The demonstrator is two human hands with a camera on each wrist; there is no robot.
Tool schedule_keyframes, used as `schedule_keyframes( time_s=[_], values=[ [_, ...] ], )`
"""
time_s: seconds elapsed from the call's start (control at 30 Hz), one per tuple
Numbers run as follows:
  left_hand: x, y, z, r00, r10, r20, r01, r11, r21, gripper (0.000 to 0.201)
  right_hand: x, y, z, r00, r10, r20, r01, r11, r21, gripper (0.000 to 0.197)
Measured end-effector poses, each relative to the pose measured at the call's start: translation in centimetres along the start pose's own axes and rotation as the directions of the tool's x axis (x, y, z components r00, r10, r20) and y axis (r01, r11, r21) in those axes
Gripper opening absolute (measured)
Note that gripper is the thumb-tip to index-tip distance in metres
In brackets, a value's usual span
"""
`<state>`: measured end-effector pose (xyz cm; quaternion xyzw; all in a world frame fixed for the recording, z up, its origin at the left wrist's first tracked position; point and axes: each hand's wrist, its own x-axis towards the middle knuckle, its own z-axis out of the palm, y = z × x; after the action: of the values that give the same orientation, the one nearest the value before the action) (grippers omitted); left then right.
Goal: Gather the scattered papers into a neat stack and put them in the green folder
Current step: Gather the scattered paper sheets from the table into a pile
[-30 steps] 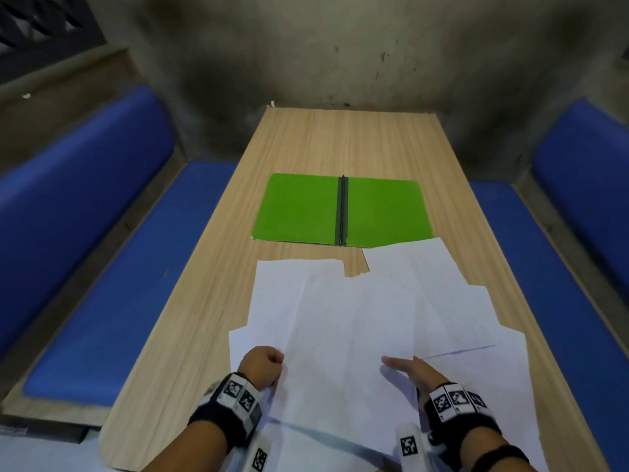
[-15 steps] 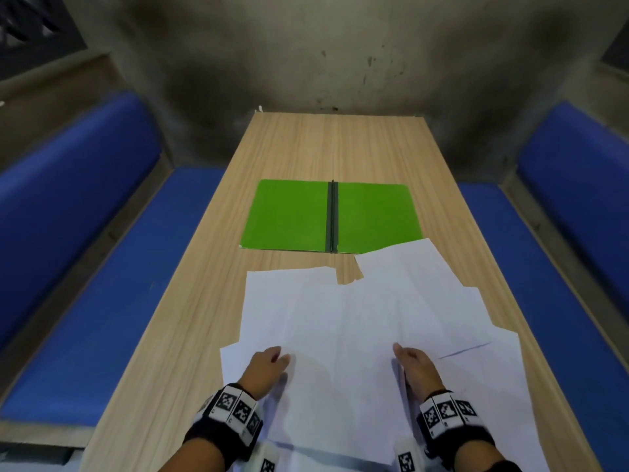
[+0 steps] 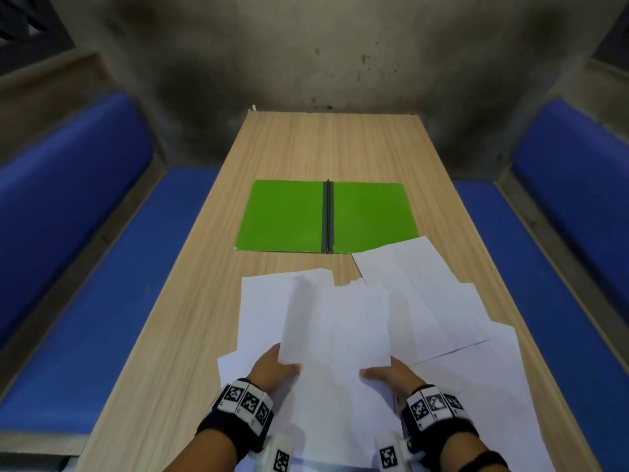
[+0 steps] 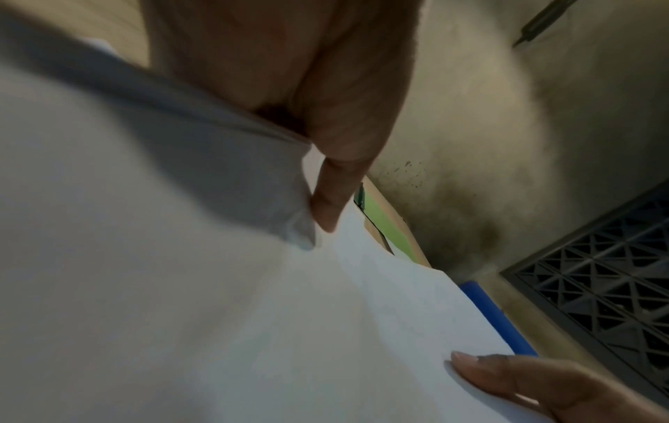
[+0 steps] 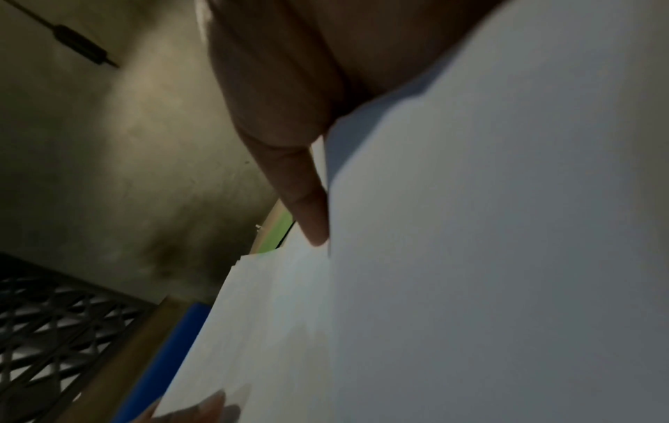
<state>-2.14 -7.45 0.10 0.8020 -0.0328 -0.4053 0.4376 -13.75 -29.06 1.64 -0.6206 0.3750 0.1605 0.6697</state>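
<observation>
Left hand [image 3: 272, 367] and right hand [image 3: 391, 374] each pinch a near corner of the top sheet [image 3: 337, 321], thumbs on top. Remaining papers [image 3: 442, 301] lie scattered beneath. Green folder [image 3: 282, 216] lies open at 12 o'clock on the table [image 3: 323, 144].
</observation>
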Motion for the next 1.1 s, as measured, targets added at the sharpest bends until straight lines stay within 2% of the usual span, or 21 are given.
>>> schedule_keyframes(
  time_s=[0.13, 0.23, 0.27, 0.3, 0.37, 0.4, 0.43, 0.47, 0.5, 0.53, 0.57, 0.63, 0.7, 0.73, 0.77, 0.83, 0.9, 0.97, 1.03, 1.1],
  values=[
    [-2.7, 1.8, -0.5, 0.998, 0.028, 0.058, -0.012, 0.967, -0.253, 0.046, -0.4, -0.9, 0.0, 0.996, -0.052, -0.075, 0.048, 0.997, -0.06, 0.041],
    [-3.4, 1.7, -2.4, 0.993, 0.019, 0.12, 0.032, 0.91, -0.413, 0.036, -1.5, -2.2, -0.3, 0.989, -0.146, -0.025, 0.147, 0.989, 0.015, 0.03],
    [-3.6, 1.5, -3.2, 0.988, 0.029, 0.15, 0.04, 0.899, -0.437, 0.039, -1.5, -2.6, -0.3, 0.984, -0.177, 0.007, 0.177, 0.983, 0.04, 0.028],
    [-3.6, 1.3, -4.0, 0.987, 0.034, 0.155, 0.032, 0.913, -0.406, 0.048, -1.4, -3.0, -0.3, 0.979, -0.2, 0.031, 0.198, 0.979, 0.056, 0.028],
    [-3.5, 0.8, -5.2, 0.995, 0.06, 0.078, -0.042, 0.976, -0.215, 0.068, -0.7, -3.9, -0.2, 0.97, -0.244, 0.015, 0.243, 0.969, 0.053, 0.025],
    [-3.4, 0.7, -5.5, 0.997, 0.072, 0.017, -0.069, 0.991, -0.11, 0.069, -0.1, -4.1, -0.3, 0.964, -0.263, -0.044, 0.264, 0.964, 0.009, 0.022],
    [-3.2, 0.5, -5.7, 0.996, 0.072, -0.055, -0.074, 0.997, -0.033, 0.064, 0.5, -4.3, -0.8, 0.949, -0.281, -0.143, 0.265, 0.957, -0.12, 0.023],
    [-3.0, 0.2, -5.8, 0.99, 0.068, -0.127, -0.066, 0.998, 0.017, 0.053, 1.2, -4.4, -1.7, 0.918, -0.314, -0.242, 0.223, 0.914, -0.338, 0.032],
    [-2.8, -0.2, -5.8, 0.981, 0.06, -0.186, -0.048, 0.996, 0.07, 0.041, 1.8, -4.3, -2.8, 0.9, -0.33, -0.284, 0.116, 0.81, -0.575, 0.048],
    [-2.7, -0.6, -5.7, 0.972, 0.051, -0.231, -0.022, 0.992, 0.128, 0.035, 2.3, -3.9, -3.9, 0.911, -0.3, -0.285, 0.0, 0.689, -0.725, 0.067],
    [-2.5, -1.0, -5.7, 0.967, 0.049, -0.252, -0.001, 0.983, 0.186, 0.035, 2.4, -3.4, -4.7, 0.938, -0.226, -0.264, -0.078, 0.604, -0.794, 0.085],
    [-2.2, -1.7, -5.6, 0.969, 0.037, -0.245, 0.026, 0.968, 0.248, 0.039, 2.6, -2.2, -5.0, 0.976, -0.074, -0.204, -0.137, 0.519, -0.844, 0.114],
    [-2.1, -1.9, -5.5, 0.97, 0.011, -0.244, 0.059, 0.959, 0.276, 0.042, 2.6, -0.7, -4.2, 0.982, -0.013, -0.186, -0.163, 0.427, -0.889, 0.126],
    [-1.9, -2.0, -5.5, 0.966, -0.006, -0.257, 0.08, 0.957, 0.279, 0.043, 2.5, -0.1, -3.8, 0.98, -0.014, -0.196, -0.175, 0.395, -0.902, 0.126],
    [-1.8, -2.1, -5.4, 0.963, -0.017, -0.268, 0.094, 0.956, 0.278, 0.043, 2.4, 0.3, -3.6, 0.978, -0.032, -0.207, -0.178, 0.389, -0.904, 0.12],
    [-1.7, -2.0, -5.3, 0.958, -0.03, -0.284, 0.117, 0.948, 0.295, 0.042, 2.2, 0.6, -3.4, 0.967, -0.118, -0.227, -0.162, 0.408, -0.899, 0.089],
    [-1.4, -1.9, -5.3, 0.951, -0.043, -0.308, 0.132, 0.952, 0.275, 0.042, 1.7, 0.6, -3.5, 0.936, -0.246, -0.253, -0.146, 0.382, -0.913, 0.058],
    [-1.4, -1.7, -5.3, 0.947, -0.052, -0.318, 0.137, 0.958, 0.251, 0.041, 1.5, 0.9, -3.5, 0.892, -0.384, -0.238, -0.1, 0.346, -0.933, 0.043],
    [-1.2, -1.4, -5.5, 0.951, -0.054, -0.303, 0.13, 0.963, 0.237, 0.041, 1.2, 1.0, -3.1, 0.818, -0.52, -0.243, -0.03, 0.384, -0.923, 0.037],
    [-1.5, -0.8, -5.4, 0.957, -0.048, -0.287, 0.094, 0.984, 0.15, 0.039, 0.9, 0.7, -2.0, 0.668, -0.717, -0.2, 0.154, 0.396, -0.905, 0.031]
  ],
)
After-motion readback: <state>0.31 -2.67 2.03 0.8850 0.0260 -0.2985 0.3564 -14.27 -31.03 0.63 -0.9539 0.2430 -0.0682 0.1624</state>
